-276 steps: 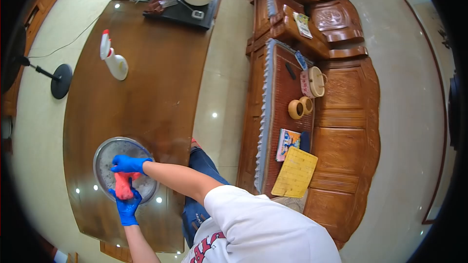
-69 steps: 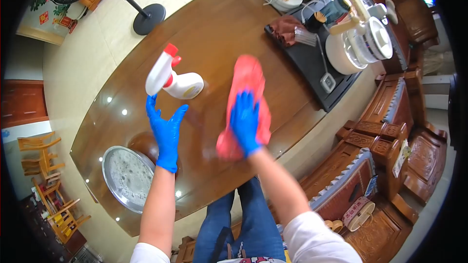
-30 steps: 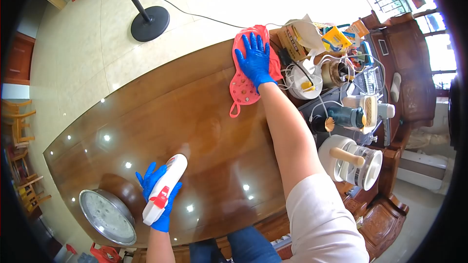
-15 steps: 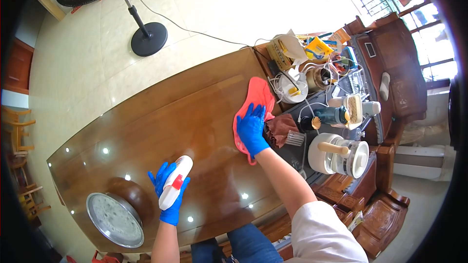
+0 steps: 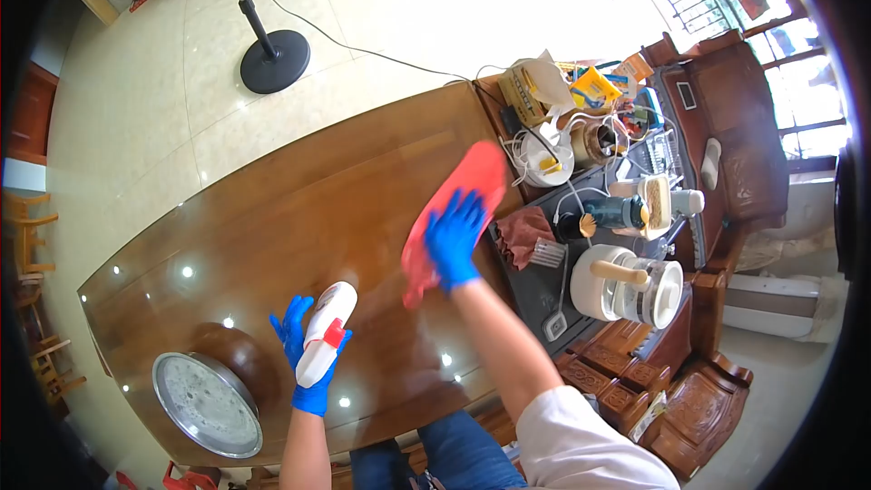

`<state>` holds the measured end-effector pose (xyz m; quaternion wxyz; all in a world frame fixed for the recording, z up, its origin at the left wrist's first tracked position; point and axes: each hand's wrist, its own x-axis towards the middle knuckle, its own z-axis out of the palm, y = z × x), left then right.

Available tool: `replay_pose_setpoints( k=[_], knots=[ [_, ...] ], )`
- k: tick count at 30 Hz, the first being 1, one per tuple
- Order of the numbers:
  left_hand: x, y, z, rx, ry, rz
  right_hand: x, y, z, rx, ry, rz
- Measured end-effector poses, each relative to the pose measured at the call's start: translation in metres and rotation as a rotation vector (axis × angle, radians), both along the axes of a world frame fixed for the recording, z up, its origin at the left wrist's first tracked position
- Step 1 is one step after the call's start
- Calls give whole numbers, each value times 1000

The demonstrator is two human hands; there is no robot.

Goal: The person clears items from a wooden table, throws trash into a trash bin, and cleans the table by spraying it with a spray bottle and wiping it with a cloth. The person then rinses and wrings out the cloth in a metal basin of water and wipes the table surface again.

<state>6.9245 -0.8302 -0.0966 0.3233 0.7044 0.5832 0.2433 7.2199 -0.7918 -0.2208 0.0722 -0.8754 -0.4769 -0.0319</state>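
My left hand (image 5: 308,354), in a blue glove, holds a white spray bottle (image 5: 331,313) with a red part on its side. Some of its fingers stretch out past the bottle. My right hand (image 5: 455,234), gloved in blue too, lies flat with fingers spread on a red cloth (image 5: 485,172). The cloth is spread on the brown wooden table (image 5: 299,218), near its right end, and is slightly blurred. Under my right palm, part of the cloth is hidden.
A round metal basin (image 5: 204,404) stands at the table's lower left. To the right are a brown cloth (image 5: 522,234), a glass kettle (image 5: 667,293), a dark bottle (image 5: 617,212), cables and a cardboard box (image 5: 522,91). A black fan (image 5: 274,62) stands on the floor beyond.
My right hand and the red cloth have slid left across the table, away from the crowded right end. My left hand still holds the spray bottle. The view has shifted slightly.
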Motion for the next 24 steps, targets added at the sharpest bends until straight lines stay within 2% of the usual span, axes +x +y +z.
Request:
replay_pose_setpoints(
  k=[3, 5, 7, 9, 10, 11, 12, 13, 16, 17, 18, 19, 20, 21, 22, 23, 24],
  knots=[
    [-9, -2, -14, 48, 117, -49, -95, -67, 24, -141, 331, 192],
    [-9, 4, -17, 42, 199, -108, -117, -109, 21, -138, 374, 314],
    [-7, 6, -17, 9, 147, -79, -100, -126, 12, -118, 376, 650],
    [-9, 3, -21, 2, 32, -46, -40, -67, -7, -173, 399, 443],
    [-6, 3, -20, -32, -33, -27, -3, -24, -17, 119, 409, 308],
    [-6, 4, -22, -53, -103, -9, 32, 24, -18, 130, 89, 245],
    [-16, 2, -36, -14, 62, -115, 63, 71, -13, 98, -34, 210],
    [-18, 1, -33, -16, 78, -88, 79, 110, -11, 91, -79, 180],
    [-21, -8, -5, -195, -160, 179, 66, 189, -23, 151, -108, 169],
    [-28, -15, 0, -277, -251, 286, 43, 205, -32, 278, -62, 271],
    [-37, -20, 8, -184, -163, 253, 18, 215, -42, 406, -17, 367],
    [-46, -25, 11, -91, -77, 218, -29, 224, -24, 349, 276, 451],
    [-64, -31, 12, 59, 105, 112, -75, 229, -22, 581, 206, 639],
    [-74, -37, 16, 51, 117, 116, -123, 231, -22, 624, 364, 731],
    [-81, -43, 24, 37, 136, 170, -169, 234, -17, 440, 486, 764],
    [-87, -48, 34, 28, 155, 222, -213, 235, -13, 466, 353, 817],
    [-87, -50, 45, -62, 23, 365, -278, 233, -26, 683, 1204, 743]
  ],
)
